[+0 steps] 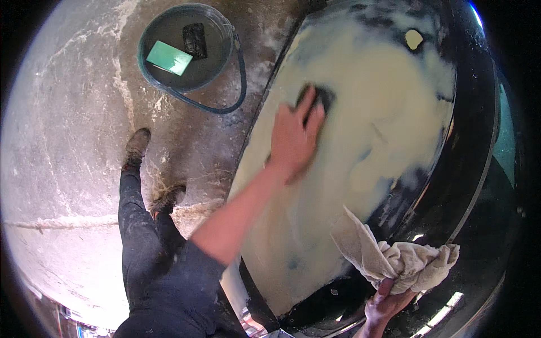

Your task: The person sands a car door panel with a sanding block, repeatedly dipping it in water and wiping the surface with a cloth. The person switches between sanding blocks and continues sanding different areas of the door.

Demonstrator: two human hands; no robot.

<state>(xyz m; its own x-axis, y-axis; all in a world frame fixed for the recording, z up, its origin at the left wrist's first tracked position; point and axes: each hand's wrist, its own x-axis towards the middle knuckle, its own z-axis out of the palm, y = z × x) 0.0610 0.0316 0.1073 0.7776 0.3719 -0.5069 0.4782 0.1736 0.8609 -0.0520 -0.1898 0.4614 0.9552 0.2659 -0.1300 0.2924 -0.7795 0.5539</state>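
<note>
Black block (pixel 324 100) — under left hand (pixel 293 138)

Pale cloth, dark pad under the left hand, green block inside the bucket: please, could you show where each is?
Pale cloth (pixel 418 262): head view, on its bunched middle.
Dark pad (pixel 325 98): head view, on its exposed upper part.
Green block (pixel 169 57): head view, on its flat face.

Ahead and rightward of the left hand (pixel 293 138) and its black sanding block (pixel 325 100), the filler-coated car panel (pixel 394 96) leaves room to slide. Back and right, the bunched cloth (pixel 417 263) in the right hand (pixel 386 307) blocks passage; ahead-left, beyond the panel's edge, the bucket handle (pixel 243 79) juts out.
</note>
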